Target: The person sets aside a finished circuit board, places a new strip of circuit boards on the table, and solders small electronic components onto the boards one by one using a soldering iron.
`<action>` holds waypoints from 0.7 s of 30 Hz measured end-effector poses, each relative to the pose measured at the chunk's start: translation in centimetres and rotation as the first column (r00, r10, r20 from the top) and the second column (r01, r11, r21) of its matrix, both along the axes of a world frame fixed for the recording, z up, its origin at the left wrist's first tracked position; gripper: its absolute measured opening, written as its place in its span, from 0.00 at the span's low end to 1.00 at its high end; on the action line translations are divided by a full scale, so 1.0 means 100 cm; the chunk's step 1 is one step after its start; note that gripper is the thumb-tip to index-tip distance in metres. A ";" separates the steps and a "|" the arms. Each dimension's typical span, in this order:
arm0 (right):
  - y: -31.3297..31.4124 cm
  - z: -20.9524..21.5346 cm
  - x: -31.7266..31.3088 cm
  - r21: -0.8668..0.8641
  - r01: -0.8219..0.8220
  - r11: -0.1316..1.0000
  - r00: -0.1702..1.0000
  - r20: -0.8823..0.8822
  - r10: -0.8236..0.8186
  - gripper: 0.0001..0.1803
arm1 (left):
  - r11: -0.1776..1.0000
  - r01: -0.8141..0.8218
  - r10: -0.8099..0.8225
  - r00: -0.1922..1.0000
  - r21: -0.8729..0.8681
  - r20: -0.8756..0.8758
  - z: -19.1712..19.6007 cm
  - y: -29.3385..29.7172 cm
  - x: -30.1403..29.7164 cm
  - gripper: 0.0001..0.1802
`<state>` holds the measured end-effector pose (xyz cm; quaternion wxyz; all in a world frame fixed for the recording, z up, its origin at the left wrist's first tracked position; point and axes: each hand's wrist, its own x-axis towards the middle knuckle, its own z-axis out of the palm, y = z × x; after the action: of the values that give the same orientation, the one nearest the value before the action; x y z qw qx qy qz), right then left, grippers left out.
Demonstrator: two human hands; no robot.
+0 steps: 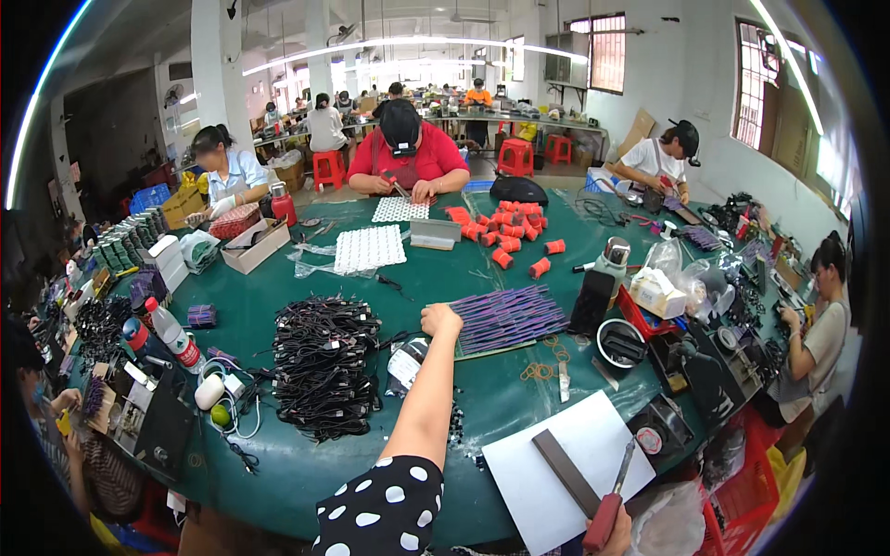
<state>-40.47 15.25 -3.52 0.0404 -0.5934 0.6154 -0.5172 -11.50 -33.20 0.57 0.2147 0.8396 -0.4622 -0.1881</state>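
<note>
My left hand (442,321) reaches to mid-table with its fingers curled closed at the left end of a row of thin purple circuit board strips (510,318). What its fingertips hold is hidden. Low at the right, my right hand (616,536), partly cut off by the lower edge, grips a red-handled soldering iron (607,521), its metal tip pointing up and away. The iron lies over a white sheet (547,477) that bears a dark flat bar (565,471). Left of my forearm is a big heap of black cables (324,371), with a clear plastic bag (405,363) beside it.
Orange-red spools (508,227) and white trays (370,250) stand farther back on the green table (250,320). A bottle (174,335) and white charger leads (243,398) sit at left; a round black-and-white container (621,343) at right. Several people work around the table.
</note>
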 end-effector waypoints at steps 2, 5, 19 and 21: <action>0.002 0.008 0.000 -0.071 0.019 0.997 0.960 -0.277 -0.038 0.25 | 1.000 -0.023 0.023 1.000 -0.010 0.017 -0.004 -0.004 -0.002 0.27; 0.004 0.004 0.001 -0.087 0.037 0.995 0.958 -0.280 -0.060 0.24 | 0.999 -0.034 0.034 0.999 -0.015 0.025 -0.013 -0.015 0.000 0.32; -0.003 0.010 0.003 -0.068 0.045 0.997 0.961 -0.268 -0.062 0.34 | 0.904 0.025 -0.397 0.417 -0.427 -0.817 0.088 0.051 0.037 0.09; -0.005 0.019 0.006 -0.054 0.025 0.998 0.967 -0.253 -0.038 0.33 | 0.909 -0.020 -0.416 0.017 -0.417 -0.909 0.118 0.117 0.072 0.09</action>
<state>-39.89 14.77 -1.59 -0.0621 -0.6457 0.6116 -0.4529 -4.32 -21.45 12.37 0.5730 0.3545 -0.3237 -0.6642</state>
